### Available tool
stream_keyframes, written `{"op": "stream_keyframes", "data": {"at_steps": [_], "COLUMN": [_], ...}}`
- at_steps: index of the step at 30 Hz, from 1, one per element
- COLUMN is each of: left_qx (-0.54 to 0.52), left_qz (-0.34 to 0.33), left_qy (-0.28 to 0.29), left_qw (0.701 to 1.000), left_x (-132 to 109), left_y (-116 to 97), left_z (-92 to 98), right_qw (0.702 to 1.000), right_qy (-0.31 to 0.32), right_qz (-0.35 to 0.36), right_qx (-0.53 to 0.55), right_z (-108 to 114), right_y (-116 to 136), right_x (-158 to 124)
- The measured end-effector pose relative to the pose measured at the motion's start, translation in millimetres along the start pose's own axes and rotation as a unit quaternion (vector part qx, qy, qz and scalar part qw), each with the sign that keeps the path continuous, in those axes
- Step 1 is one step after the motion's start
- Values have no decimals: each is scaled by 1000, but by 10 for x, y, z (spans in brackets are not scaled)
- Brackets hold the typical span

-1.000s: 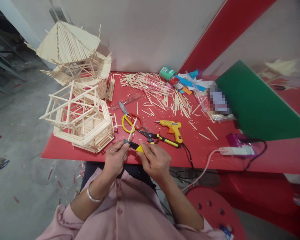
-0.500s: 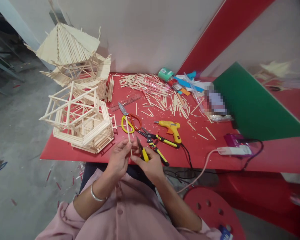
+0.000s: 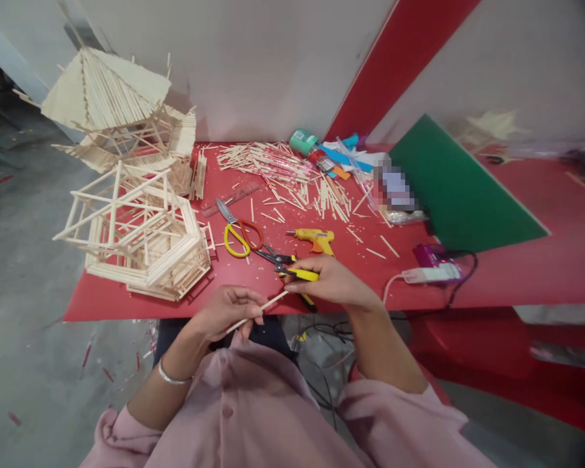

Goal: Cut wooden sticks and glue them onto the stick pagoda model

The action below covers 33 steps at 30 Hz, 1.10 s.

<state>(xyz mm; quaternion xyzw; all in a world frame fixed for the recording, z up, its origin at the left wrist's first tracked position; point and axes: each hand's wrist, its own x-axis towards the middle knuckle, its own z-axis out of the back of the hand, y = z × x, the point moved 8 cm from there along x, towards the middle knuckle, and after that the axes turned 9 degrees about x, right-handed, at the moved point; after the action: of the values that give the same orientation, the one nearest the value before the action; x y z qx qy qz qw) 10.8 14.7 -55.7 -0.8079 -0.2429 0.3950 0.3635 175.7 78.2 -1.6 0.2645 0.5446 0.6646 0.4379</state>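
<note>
My left hand pinches a thin pale wooden stick near the front edge of the table. The stick slants up to the right, and its far end reaches the fingertips of my right hand. Gripped in that right hand is a yellow-handled knife with a dark front part pointing left. Under and beside this hand lie black-and-yellow pliers, partly covered. Just beyond is a yellow glue gun. Scissors with one red and one yellow handle rest to the left.
A model tower of sticks and an open stick frame stand on the left of the red table. Loose sticks are heaped at the back, beside a green-labelled container. A green board and a power strip are on the right.
The stick has swung from nearly upright to a low slant. My right hand has moved right and turned, with the knife now lying nearly level. The whole view has shifted a little.
</note>
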Motion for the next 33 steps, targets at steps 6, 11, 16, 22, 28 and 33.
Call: {"op": "stream_keyframes", "data": {"at_steps": [6,11,16,22,28,33], "left_qx": [-4,-37,-1,-36,-37,-32], "left_qz": [-90,-152,-159,-158,-164,-178], "left_qy": [-168,-241,-260,-235,-223,-229], "left_qw": [982,958,952,958,960,956], "left_x": [13,-8,-39,-118,-142,-107], "left_y": [-176,-224,-226,-298,-310,-261], "left_z": [158,290,301,224,201,231], "right_qw": [922,943,920,920,925,935], "right_qy": [-344,-240,-256,-250,-254,-243], "right_qz": [137,177,196,197,197,185], "right_qx": [-115,-149,-223,-227,-200,-180], "right_z": [256,-293,-524,-527,-558,-563], "right_y": [266,273,266,244,213,173], "right_x": [-161,-322,-390,-355,-367,-359]}}
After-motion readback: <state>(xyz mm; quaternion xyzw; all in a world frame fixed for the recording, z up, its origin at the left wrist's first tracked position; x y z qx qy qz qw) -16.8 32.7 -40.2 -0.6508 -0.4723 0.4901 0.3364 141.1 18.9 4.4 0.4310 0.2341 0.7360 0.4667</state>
